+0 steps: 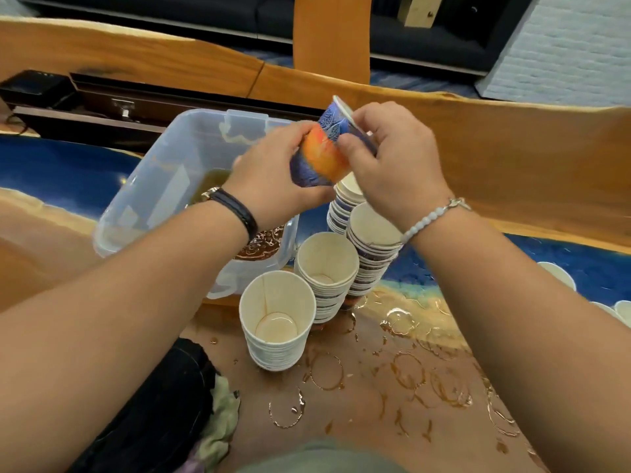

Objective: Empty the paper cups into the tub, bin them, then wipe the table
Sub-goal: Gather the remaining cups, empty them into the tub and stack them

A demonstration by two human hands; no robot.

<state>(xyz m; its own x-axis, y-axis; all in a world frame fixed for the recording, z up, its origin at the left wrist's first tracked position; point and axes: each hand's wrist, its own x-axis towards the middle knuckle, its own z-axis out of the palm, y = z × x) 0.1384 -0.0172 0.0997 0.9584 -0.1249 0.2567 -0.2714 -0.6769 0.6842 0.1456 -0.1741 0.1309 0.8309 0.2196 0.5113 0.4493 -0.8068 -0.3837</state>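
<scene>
Held paper cup (pixel 321 158) tilted, raised near right edge of tub (pixel 143 172). Gripped near base in curled fingers of left hand (pixel 273 172), pinched at rim by fingers of right hand (pixel 392 165). Saw four cup stacks (pixel 326 264) crowded just beside tub's near corner. Noted wet rings across open tabletop (pixel 368 435) rightward.

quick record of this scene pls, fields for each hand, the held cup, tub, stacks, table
left hand: grips the paper cup's lower end
right hand: pinches the same cup's upper end
paper cup: blue and orange, tilted, held above the stacks
tub: clear plastic, brown liquid inside
stacks: four, nested cups, beside the tub
table: brown rings and drips
cloth: crumpled, near edge
</scene>
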